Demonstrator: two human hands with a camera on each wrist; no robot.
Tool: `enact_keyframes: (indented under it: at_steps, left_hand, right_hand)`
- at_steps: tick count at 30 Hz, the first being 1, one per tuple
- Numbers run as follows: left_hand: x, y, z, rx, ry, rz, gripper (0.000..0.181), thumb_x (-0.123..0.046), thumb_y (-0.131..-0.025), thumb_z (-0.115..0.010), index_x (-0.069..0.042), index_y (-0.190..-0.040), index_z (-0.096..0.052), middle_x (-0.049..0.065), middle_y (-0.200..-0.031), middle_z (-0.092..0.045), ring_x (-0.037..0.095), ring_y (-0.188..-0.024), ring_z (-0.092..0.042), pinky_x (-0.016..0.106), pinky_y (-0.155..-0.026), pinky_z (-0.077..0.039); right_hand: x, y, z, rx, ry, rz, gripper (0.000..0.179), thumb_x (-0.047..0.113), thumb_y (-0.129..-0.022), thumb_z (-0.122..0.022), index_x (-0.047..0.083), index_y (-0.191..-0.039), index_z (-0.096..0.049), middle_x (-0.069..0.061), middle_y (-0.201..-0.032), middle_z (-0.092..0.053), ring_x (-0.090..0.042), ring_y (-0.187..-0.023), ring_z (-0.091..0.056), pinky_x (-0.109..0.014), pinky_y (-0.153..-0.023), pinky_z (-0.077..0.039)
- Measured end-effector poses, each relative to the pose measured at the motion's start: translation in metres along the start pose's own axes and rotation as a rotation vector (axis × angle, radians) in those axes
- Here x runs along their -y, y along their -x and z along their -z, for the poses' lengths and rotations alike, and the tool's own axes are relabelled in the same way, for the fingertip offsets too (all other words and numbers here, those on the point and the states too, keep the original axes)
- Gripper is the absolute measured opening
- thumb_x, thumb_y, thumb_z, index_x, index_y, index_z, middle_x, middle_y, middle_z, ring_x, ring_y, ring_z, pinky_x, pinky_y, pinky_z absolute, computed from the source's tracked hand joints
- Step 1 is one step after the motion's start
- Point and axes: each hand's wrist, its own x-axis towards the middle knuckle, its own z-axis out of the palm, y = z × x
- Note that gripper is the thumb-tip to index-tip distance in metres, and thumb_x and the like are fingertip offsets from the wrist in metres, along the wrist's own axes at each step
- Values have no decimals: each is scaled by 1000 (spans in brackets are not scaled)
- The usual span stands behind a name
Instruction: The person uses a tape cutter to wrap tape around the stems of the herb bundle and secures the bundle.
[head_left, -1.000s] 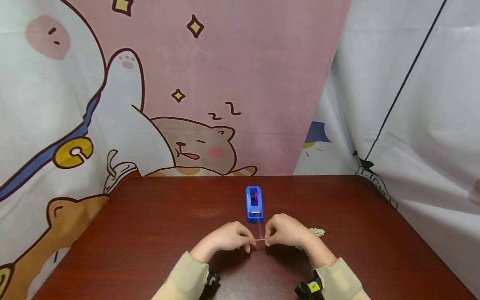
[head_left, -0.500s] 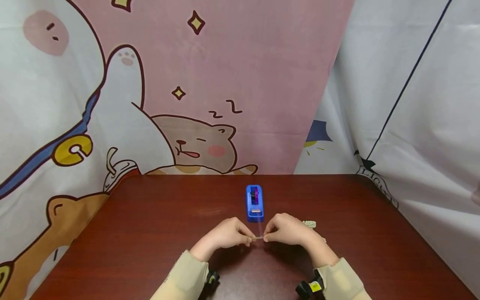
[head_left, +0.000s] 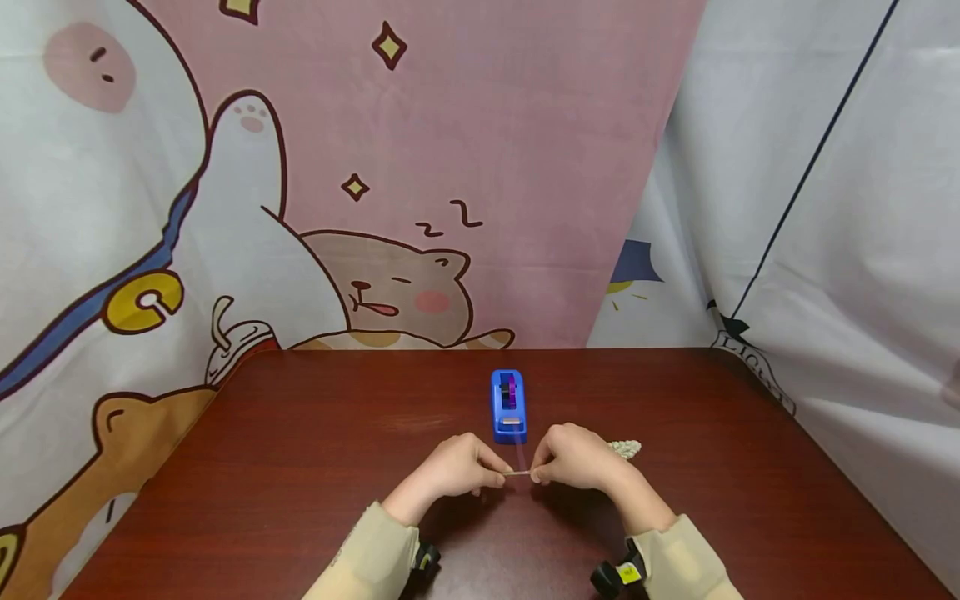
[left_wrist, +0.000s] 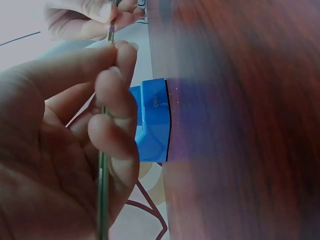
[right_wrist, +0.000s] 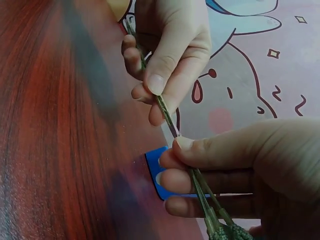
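Thin green stems (right_wrist: 167, 115) with pale, bumpy heads (right_wrist: 227, 233) stretch between both hands. My left hand (head_left: 462, 467) pinches them between thumb and fingers, and their ends run back along its palm in the left wrist view. Close to the heads, my right hand (head_left: 576, 458) pinches the same stems with thumb and index finger. A clear tape strip (head_left: 521, 455) runs from the blue tape dispenser (head_left: 509, 430) to the short piece of stem between the hands. Whether the tape is wrapped round the stems is too small to tell.
The dispenser stands just beyond the hands on a dark red-brown table (head_left: 337, 433). A cartoon-printed cloth (head_left: 525, 167) hangs behind the table, and a white cloth (head_left: 840, 292) hangs on the right.
The pale heads have shifted about beside my right wrist. Both hands keep their pinch, having moved slightly away from me, with the gap between them narrowing and then widening. The dispenser stays put.
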Motion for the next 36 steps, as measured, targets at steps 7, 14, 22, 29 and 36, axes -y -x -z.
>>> enact_keyframes:
  at_steps: [7,14,22,29,36]
  left_hand:
    - [2,-2,1,-6,-40,-51,9,-14,-85,-70,-14,-87,-79,-7,-63,-66,3,-53,-49,23,-51,-39]
    - [3,0,3,29,-68,-126,17,-11,-91,-60,-12,-88,-77,-16,-64,-63,2,-59,-45,22,-55,-38]
    - [5,-3,0,64,-68,-77,20,-9,-94,-56,-9,-90,-76,-9,-66,-66,2,-61,-46,22,-58,-37]
    - [5,-2,-1,61,-52,-48,21,-10,-94,-57,-11,-86,-76,-7,-62,-64,2,-53,-47,21,-52,-39]
    - [7,-2,1,10,-52,-91,12,-9,-88,-66,-10,-89,-78,-5,-65,-67,0,-55,-49,21,-52,-40]
  right_hand:
    - [3,-2,-2,-48,51,-25,16,17,-77,-80,25,-65,-72,17,-61,-59,-6,-57,-49,-32,-52,-43]
    - [2,-3,-4,-70,62,-40,20,18,-75,-82,26,-62,-68,18,-62,-58,-7,-60,-50,-33,-54,-44]
    - [1,-5,-8,-93,69,-56,25,17,-74,-82,26,-61,-63,17,-59,-54,-8,-59,-48,-32,-52,-41]
    - [0,-7,-12,-116,92,-41,27,16,-74,-81,25,-62,-59,16,-60,-51,-7,-58,-46,-31,-51,-39]
    - [0,-8,-13,-171,138,10,27,17,-74,-81,24,-65,-56,17,-61,-50,-5,-56,-45,-29,-54,-40]
